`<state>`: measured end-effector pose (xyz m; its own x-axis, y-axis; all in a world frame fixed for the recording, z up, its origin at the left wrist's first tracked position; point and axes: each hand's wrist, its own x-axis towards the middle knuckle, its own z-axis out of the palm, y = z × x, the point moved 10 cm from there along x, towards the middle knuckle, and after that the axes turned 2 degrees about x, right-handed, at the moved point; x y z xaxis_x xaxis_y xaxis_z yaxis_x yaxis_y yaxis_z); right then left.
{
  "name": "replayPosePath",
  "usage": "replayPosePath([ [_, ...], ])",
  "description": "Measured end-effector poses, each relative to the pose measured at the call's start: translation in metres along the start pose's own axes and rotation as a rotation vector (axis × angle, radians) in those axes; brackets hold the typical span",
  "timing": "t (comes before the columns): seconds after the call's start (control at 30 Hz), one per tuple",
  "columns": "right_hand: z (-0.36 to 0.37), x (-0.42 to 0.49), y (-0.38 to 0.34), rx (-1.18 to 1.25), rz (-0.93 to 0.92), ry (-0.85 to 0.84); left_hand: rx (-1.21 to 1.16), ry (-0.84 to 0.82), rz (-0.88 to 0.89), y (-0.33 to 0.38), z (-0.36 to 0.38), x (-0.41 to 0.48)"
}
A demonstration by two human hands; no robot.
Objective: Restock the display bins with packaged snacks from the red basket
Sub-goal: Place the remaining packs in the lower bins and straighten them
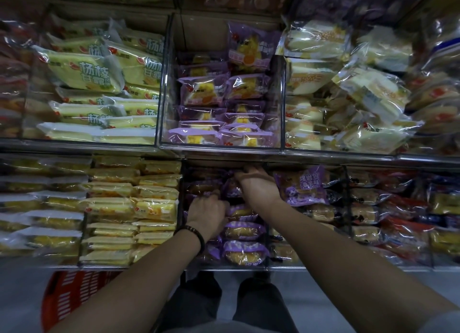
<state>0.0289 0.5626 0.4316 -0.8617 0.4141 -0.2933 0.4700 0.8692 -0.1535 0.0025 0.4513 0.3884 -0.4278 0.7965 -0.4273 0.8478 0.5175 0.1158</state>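
Observation:
Both my hands are inside the lower middle display bin (266, 233), which holds purple-wrapped bread packs (245, 254). My left hand (207, 209) has its fingers curled round a purple pack at the left side of the stack. My right hand (256, 183) reaches deeper toward the back of the bin, with its fingers bent down over the top packs under the shelf edge; its fingertips are hidden. The red basket (67, 300) stands on the floor at the lower left, partly behind my left forearm.
The clear upper bin (221, 147) holds purple and yellow packs. Yellow cake packs (112, 220) fill the bins on the left. A tilted purple pack (302, 186) and red-wrapped packs (398, 208) lie to the right. My feet stand on grey floor (336, 288) below the shelf.

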Motion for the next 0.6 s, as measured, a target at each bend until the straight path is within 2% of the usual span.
replayPosePath([
  [0.2, 0.012, -0.002, -0.008, -0.139, 0.009, 0.016, 0.016, 0.012, 0.029, -0.012, -0.010, -0.011],
  [0.37, 0.038, -0.002, -0.004, -0.133, 0.049, -0.045, 0.047, 0.108, -0.052, -0.026, -0.024, -0.015],
  [0.5, 0.033, -0.003, 0.001, -0.090, 0.109, 0.013, 0.116, 0.048, -0.084, -0.036, -0.019, -0.004],
  [0.6, 0.031, -0.017, -0.001, -0.080, 0.134, 0.061, 0.204, 0.006, -0.037, -0.032, -0.013, 0.004],
])
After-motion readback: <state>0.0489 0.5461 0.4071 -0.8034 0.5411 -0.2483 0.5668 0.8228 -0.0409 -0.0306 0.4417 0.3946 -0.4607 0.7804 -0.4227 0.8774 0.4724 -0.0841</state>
